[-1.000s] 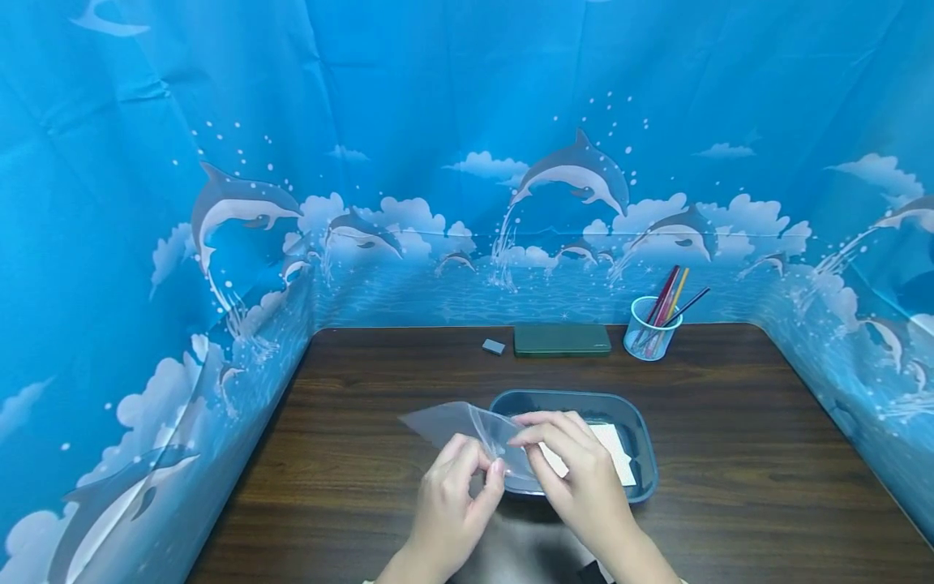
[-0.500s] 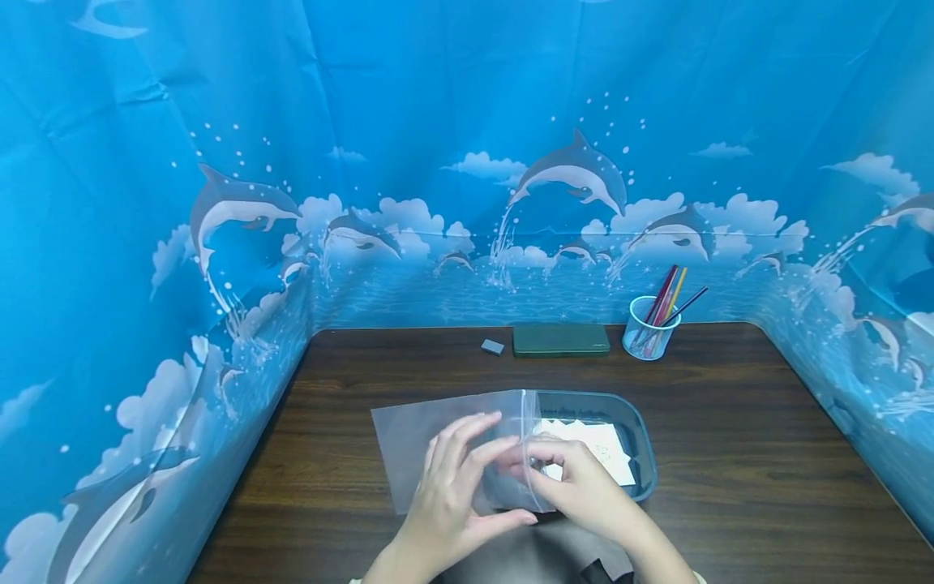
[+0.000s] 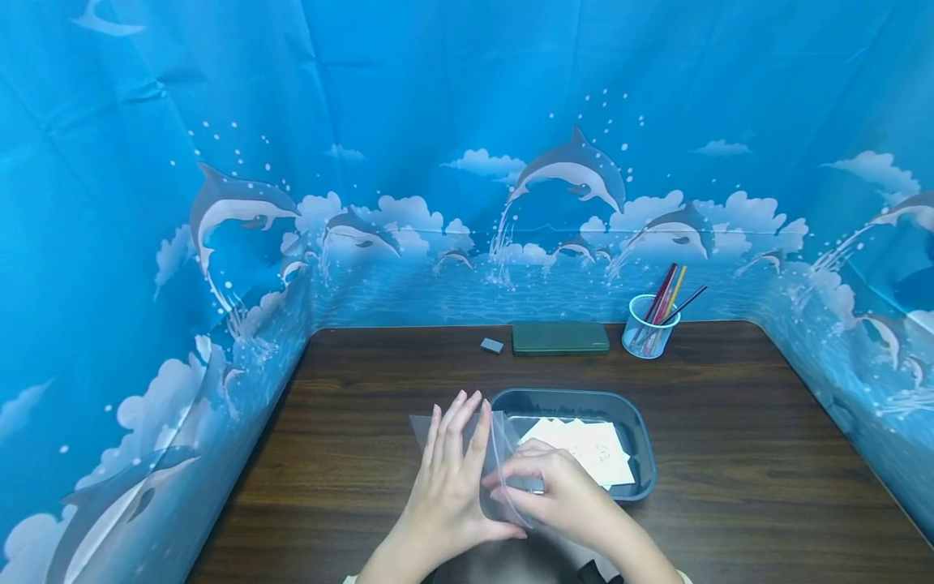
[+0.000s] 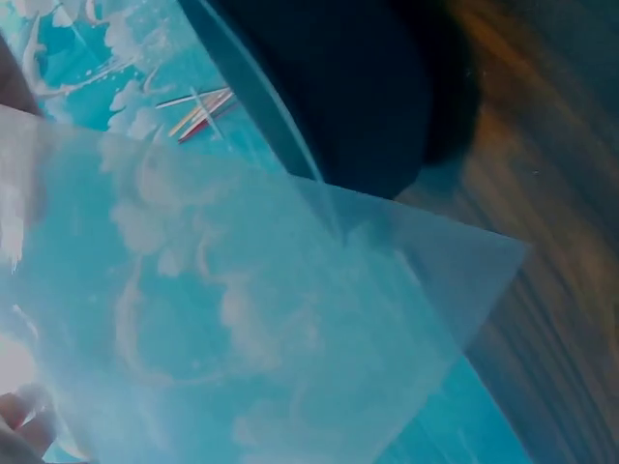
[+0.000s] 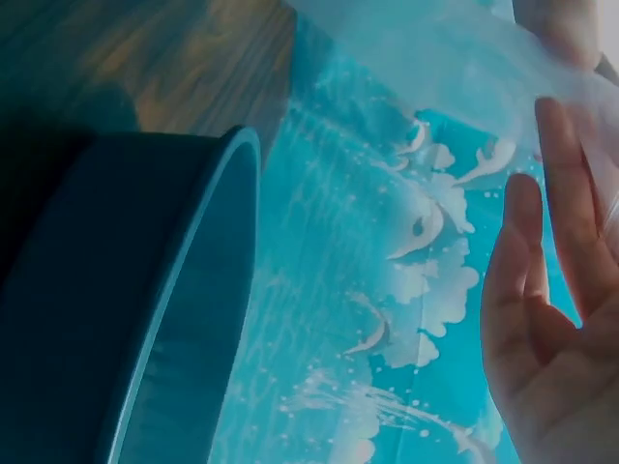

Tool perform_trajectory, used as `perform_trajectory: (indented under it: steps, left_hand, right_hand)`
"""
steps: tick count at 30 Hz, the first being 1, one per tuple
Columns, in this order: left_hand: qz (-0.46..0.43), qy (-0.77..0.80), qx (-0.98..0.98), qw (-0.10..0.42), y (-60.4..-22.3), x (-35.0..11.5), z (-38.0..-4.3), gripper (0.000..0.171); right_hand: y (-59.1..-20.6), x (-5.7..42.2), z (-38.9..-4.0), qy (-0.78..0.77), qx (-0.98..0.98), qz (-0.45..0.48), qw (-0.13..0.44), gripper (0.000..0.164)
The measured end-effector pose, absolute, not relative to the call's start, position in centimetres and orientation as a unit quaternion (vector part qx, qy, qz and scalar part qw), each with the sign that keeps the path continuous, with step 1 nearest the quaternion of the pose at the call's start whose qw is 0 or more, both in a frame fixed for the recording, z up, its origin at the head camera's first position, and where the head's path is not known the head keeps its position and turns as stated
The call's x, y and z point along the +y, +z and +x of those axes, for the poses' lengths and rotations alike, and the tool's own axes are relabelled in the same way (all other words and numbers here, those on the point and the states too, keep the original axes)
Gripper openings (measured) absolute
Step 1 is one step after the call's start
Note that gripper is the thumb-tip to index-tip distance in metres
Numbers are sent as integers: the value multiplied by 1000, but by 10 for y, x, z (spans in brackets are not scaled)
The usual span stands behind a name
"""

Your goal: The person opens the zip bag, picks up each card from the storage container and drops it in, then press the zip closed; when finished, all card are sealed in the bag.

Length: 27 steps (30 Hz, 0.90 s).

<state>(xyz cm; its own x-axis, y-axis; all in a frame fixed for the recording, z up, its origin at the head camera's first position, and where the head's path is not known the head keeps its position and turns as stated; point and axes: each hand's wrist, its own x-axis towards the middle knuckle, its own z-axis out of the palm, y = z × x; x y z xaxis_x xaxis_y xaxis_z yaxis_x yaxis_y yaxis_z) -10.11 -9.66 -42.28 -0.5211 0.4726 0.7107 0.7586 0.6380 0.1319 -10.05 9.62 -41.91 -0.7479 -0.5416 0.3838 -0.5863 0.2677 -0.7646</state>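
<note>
A clear plastic zip bag (image 3: 499,454) stands upright between the two hands, bent along its mouth. My left hand (image 3: 445,487) lies against the bag with fingers straight and spread, its thumb stretched out below. The bag's flat sheet (image 4: 261,290) fills much of the left wrist view. My right hand (image 3: 550,491) pinches the bag near its mouth edge between thumb and bent fingers, the tips showing through the film. In the right wrist view the other fingers of the right hand (image 5: 561,319) are loosely bent beside the film.
Just beyond the right hand is a dark blue-grey tray (image 3: 645,454) holding white paper pieces (image 3: 601,454). Along the back of the table (image 3: 350,454) are a grey eraser (image 3: 492,345), a green case (image 3: 560,339) and a blue mesh cup (image 3: 649,328) with pencils (image 3: 666,296).
The left hand has let go of its pinch and straightened its fingers against the bag. The right hand has moved slightly left and down with the bag's mouth, and the bag has turned and bent.
</note>
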Motion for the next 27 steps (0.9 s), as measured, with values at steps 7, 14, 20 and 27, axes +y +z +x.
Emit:
perform_trajectory:
  steps: [7,14,20,27]
  left_hand:
    - [-357,-221,-810,409,-428,-94,-101,125]
    - [-361,-237,-786,443,-423,-96,-107,96]
    - [-308,-239,-848,358,-417,-116,-113,119]
    - [-270,-223,-886,304,-415,-142,-126,118]
  right_hand:
    - [-412,90,-92,373,-849,332,174,20]
    - [-403,89,-89,374,-872,281,142,29]
    - [-405,107,-99,426,-870,191,157,16]
    - [-427,144,-125,329,-917,108,197,8]
